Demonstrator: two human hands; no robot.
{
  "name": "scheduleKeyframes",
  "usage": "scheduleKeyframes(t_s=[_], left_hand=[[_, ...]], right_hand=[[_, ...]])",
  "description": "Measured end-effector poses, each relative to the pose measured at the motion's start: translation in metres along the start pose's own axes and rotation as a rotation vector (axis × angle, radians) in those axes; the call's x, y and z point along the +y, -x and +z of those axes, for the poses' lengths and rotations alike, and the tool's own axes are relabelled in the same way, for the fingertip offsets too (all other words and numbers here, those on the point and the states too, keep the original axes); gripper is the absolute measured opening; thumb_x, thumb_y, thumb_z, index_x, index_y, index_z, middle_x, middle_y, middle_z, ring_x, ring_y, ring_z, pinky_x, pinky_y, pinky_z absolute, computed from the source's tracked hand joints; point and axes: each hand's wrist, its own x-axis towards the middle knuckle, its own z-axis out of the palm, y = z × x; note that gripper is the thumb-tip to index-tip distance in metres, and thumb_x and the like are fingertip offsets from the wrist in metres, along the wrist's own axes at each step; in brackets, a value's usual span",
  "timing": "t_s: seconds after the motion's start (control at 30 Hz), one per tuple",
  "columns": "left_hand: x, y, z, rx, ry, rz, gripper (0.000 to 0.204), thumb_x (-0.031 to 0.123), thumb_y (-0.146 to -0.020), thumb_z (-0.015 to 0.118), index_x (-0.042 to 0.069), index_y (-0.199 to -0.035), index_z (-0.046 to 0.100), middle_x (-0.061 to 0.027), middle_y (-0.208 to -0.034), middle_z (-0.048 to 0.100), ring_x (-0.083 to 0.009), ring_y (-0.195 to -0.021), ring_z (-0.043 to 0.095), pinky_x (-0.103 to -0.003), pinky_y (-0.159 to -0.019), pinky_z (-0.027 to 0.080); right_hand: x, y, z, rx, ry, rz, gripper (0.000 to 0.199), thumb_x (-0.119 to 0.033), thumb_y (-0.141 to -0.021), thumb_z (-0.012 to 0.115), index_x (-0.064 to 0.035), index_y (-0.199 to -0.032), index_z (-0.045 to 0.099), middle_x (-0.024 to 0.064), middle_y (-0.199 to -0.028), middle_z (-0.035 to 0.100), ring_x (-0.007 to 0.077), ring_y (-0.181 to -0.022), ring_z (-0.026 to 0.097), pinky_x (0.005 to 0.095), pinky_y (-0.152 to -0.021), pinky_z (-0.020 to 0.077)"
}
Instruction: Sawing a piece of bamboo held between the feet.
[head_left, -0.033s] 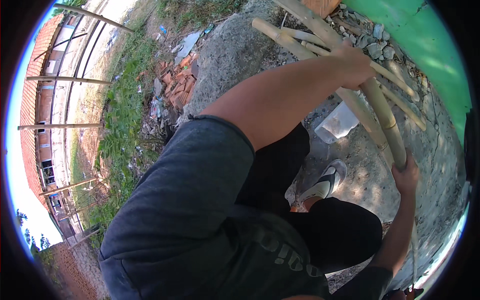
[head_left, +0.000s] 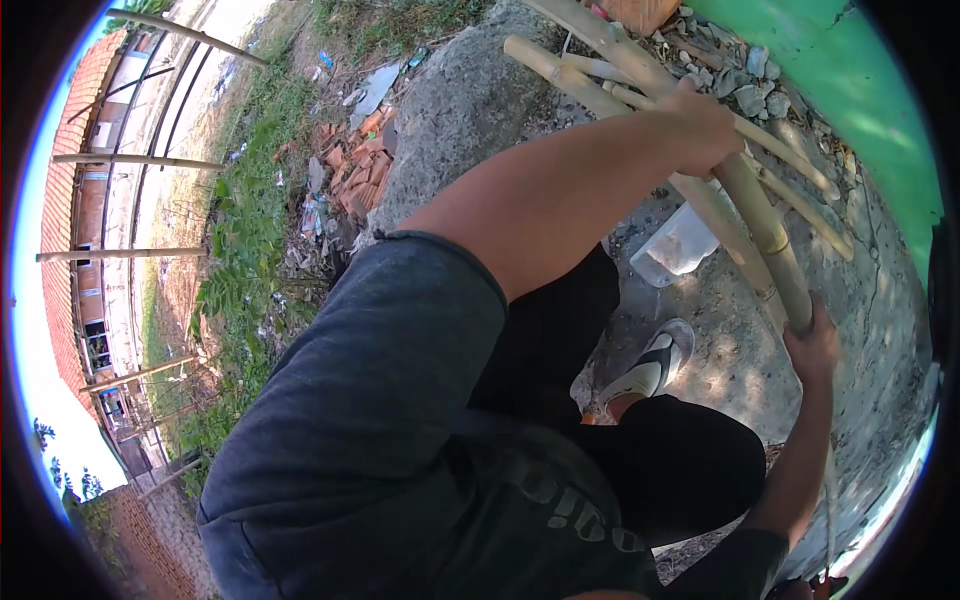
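Over concrete ground (head_left: 720,370), left hand (head_left: 708,128) grips upper bamboo poles (head_left: 640,75) while right hand (head_left: 812,350) clasps their lower ends, steadying the bundle.

The left arm runs bare from a dark grey short sleeve, stretched forward and bent slightly at the elbow. Its left hand (head_left: 705,125) is closed, fingers curled around the long pale yellow bamboo poles (head_left: 770,240) at about the middle of the bundle. The right arm comes up from the lower edge, forearm nearly upright, below the near end of the same poles. The right hand (head_left: 812,345) grips that near end, thumb and fingers wrapped about 1 pole. Both wrists look straight.
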Motion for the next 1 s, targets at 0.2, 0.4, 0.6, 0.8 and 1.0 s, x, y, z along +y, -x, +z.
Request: scheduleKeyframes(t_s=[0.2, 0.4, 0.6, 0.8, 1.0], left_hand=[[-0.019, 0.001, 0.023, -0.072, 0.048, -0.058, 0.045, 0.042, -0.077, 0.077, 0.030, -0.120, 0.065, 0.0002, -0.114, 0.067, -0.0242, -0.118, 0.059, -0.052, -0.096, 0.040], [-0.019, -0.003, 0.039, -0.139, 0.085, -0.047, 0.043, 0.041, -0.077, 0.077, 0.028, -0.117, 0.067, -0.0027, -0.107, 0.070, -0.0269, -0.113, 0.062, -0.055, -0.099, 0.039], [-0.020, -0.009, 0.040, -0.218, 0.131, -0.044, 0.043, 0.040, -0.079, 0.076, 0.028, -0.119, 0.067, -0.0028, -0.109, 0.070, -0.0273, -0.114, 0.062, -0.058, -0.097, 0.039], [-0.018, -0.016, 0.047, -0.201, 0.117, -0.040, 0.046, 0.041, -0.080, 0.076, 0.028, -0.123, 0.065, -0.0019, -0.113, 0.069, -0.0282, -0.115, 0.061, -0.060, -0.097, 0.039], [-0.018, -0.021, 0.051, -0.204, 0.096, -0.032, 0.049, 0.043, -0.079, 0.076, 0.029, -0.125, 0.065, -0.0018, -0.114, 0.068, -0.0286, -0.115, 0.062, -0.060, -0.097, 0.040]], right_hand=[[-0.006, -0.034, 0.013, -0.061, -0.077, -0.080, 0.061, -0.013, -0.070, 0.072, -0.0135, -0.129, 0.055, 0.0201, -0.106, 0.069, 0.0393, -0.099, 0.067, 0.0448, -0.083, 0.0531], [-0.005, -0.039, 0.017, -0.114, -0.094, -0.054, 0.062, -0.011, -0.070, 0.072, -0.0141, -0.129, 0.055, 0.0202, -0.103, 0.070, 0.0385, -0.098, 0.068, 0.0438, -0.083, 0.0526], [0.006, -0.039, 0.029, -0.147, -0.115, -0.023, 0.063, -0.009, -0.070, 0.071, -0.0143, -0.130, 0.054, 0.0195, -0.102, 0.070, 0.0377, -0.098, 0.069, 0.0434, -0.083, 0.0524], [0.016, -0.045, 0.029, -0.191, -0.112, 0.000, 0.068, -0.011, -0.069, 0.071, -0.0131, -0.134, 0.053, 0.0207, -0.105, 0.070, 0.0375, -0.103, 0.067, 0.0438, -0.087, 0.0517], [0.017, -0.045, 0.032, -0.204, -0.128, 0.028, 0.069, -0.010, -0.069, 0.070, -0.0135, -0.136, 0.053, 0.0207, -0.108, 0.069, 0.0379, -0.106, 0.066, 0.0440, -0.090, 0.0509]])
